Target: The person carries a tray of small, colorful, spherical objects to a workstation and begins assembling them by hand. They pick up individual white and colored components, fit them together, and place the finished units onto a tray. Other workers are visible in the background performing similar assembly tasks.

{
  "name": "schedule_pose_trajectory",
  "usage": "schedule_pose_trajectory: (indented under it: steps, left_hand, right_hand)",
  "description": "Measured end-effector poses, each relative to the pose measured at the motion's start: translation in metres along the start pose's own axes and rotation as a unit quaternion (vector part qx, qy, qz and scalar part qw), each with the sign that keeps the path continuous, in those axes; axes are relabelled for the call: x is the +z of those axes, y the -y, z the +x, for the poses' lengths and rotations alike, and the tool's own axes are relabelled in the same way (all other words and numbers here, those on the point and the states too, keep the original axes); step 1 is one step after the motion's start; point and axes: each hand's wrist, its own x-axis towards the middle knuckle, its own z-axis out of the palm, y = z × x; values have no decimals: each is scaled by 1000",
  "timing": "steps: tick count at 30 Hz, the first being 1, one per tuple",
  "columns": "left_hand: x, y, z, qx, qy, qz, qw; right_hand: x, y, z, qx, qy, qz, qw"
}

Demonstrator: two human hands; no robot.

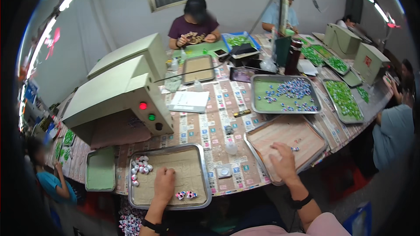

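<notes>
My left hand [164,184] is over a metal tray [204,170] lined with beige cloth, its fingers curled closed. Whatever it may hold is hidden. Left of it in this tray lies a cluster of small white round pieces [141,166] with dark and pink marks. A few similar pieces [187,195] sit in a short row to its right. My right hand [283,162] hovers above a second tray [284,133] with a pale pinkish lining, fingers apart and holding nothing visible. Just beyond its fingertips is a small blue-and-white piece [295,149].
A box-shaped machine [118,100] with red and green lights stands left. Behind the right tray is a tray of blue-and-white pieces [288,91]. A squeeze bottle [230,147] and a small white square dish [224,171] lie between my hands. A co-worker [194,26] sits opposite.
</notes>
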Motion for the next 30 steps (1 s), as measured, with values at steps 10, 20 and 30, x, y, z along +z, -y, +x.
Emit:
schedule_pose_trajectory:
  steps: [10,20,30]
  left_hand:
    - [-22,9,-14,-299,-59,-704,641]
    - [-36,-85,-65,-340,69,-898,270]
    - [-17,-139,-78,-344,140,-887,275]
  right_hand:
    - [-71,-73,-7,23,5,-113,993]
    - [-41,-72,23,-34,70,-112,991]
    - [-25,37,-15,331,281,429,792]
